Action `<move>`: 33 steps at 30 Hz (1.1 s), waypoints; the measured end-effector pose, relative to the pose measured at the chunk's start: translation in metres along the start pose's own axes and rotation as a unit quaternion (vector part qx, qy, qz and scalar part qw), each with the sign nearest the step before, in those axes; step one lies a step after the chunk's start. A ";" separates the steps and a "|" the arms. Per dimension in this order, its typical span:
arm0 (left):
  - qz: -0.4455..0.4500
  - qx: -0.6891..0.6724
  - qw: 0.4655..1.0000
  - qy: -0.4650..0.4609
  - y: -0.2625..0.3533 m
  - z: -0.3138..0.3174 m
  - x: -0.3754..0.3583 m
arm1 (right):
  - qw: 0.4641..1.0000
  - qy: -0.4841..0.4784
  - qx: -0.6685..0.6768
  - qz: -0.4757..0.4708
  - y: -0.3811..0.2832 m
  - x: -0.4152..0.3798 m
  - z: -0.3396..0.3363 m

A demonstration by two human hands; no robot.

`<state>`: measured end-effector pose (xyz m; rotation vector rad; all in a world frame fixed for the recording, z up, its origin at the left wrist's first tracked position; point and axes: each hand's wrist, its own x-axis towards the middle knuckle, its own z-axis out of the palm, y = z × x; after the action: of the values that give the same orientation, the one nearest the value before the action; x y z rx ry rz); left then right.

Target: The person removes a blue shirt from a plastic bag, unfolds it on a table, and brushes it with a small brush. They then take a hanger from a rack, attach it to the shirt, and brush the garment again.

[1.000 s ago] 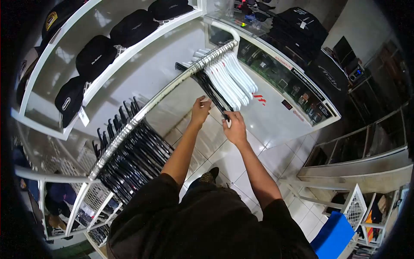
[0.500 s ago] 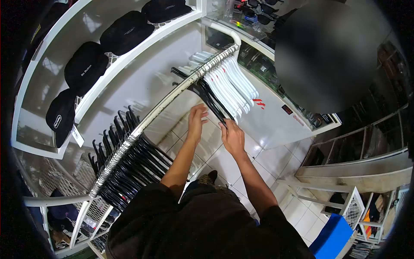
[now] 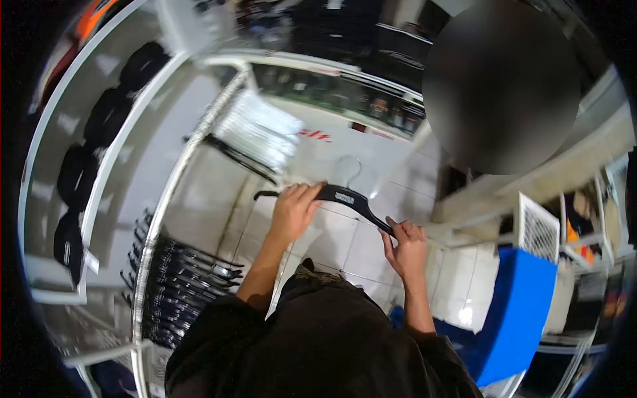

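Observation:
A black hanger [image 3: 345, 196] with pale lettering and a silver hook is held up in front of me, off the rail. My left hand [image 3: 294, 211] is closed around its left part, whose tip sticks out beyond the fingers. The other end is pinched in my right hand [image 3: 403, 247]. Beyond my left hand, white hangers [image 3: 255, 129] hang on the metal rail [image 3: 174, 182], with a black hanger [image 3: 240, 158] beside them. Many black hangers [image 3: 189, 282] hang lower on the same rail.
Black caps [image 3: 79, 179] line a white shelf [image 3: 129, 123] at the left. A glass counter [image 3: 332, 83] stands ahead. A blue box-like object [image 3: 514, 312] is at the lower right, near white racks [image 3: 539, 229]. Tiled floor [image 3: 361, 255] shows below the hanger.
A black hanger has come off the rail and is now between both hands. My left hand has closed on it, my right hand has moved right and down, and the view has turned right.

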<state>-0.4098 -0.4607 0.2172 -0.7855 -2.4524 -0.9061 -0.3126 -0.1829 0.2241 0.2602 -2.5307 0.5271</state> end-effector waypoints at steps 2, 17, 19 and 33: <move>0.043 -0.029 0.997 -0.051 0.050 0.041 0.008 | 0.998 0.025 -0.048 0.042 0.008 -0.027 -0.028; 0.268 -0.366 0.851 -0.264 0.302 0.234 0.037 | 0.842 0.270 -0.293 0.363 0.051 -0.244 -0.180; 0.311 -0.368 0.838 -0.257 0.320 0.261 0.044 | 0.814 0.291 -0.320 0.388 0.045 -0.260 -0.186; 0.594 -0.336 0.722 -0.112 0.376 0.397 0.090 | 0.663 0.330 -0.408 0.534 0.005 -0.272 -0.151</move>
<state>-0.3121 0.0808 0.1577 -2.3911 -1.0971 -1.0856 -0.0162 -0.0949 0.1930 -1.5287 -1.6650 -0.1945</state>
